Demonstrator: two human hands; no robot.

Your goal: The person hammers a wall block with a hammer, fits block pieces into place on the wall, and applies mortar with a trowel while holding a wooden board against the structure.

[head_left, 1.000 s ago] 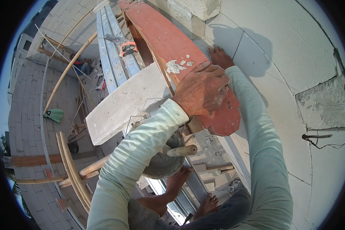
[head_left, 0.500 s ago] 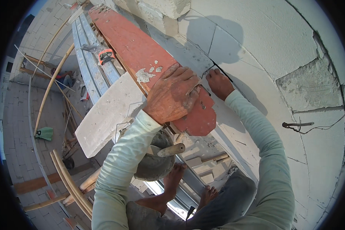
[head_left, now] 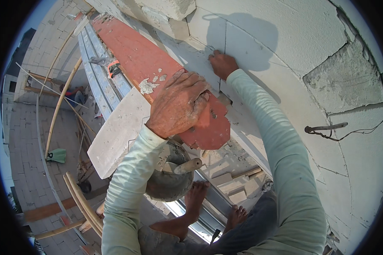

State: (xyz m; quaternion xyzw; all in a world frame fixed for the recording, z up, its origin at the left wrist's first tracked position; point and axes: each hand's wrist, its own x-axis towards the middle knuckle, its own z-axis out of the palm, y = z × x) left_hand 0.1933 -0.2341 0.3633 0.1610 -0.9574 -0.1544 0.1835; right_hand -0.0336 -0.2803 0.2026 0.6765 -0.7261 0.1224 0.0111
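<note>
Across upper right of frame: block wall (head_left: 285, 46), grey patch at right | centre: long red board (head_left: 140, 63) along wall, running to upper left | left hand (head_left: 178, 108) clamped over board's lower end | right hand (head_left: 222, 63) pressed to wall joint, grip unclear | lower centre: mortar bucket (head_left: 168, 185), trowel handle (head_left: 188, 166) on its rim

The left hand (head_left: 178, 106) lies palm down with the fingers spread and curled over, its arm bent and rising from the lower edge, while the right arm stretches up, fully extended, and the right hand (head_left: 222, 63) presses forward with fingers closed.
</note>
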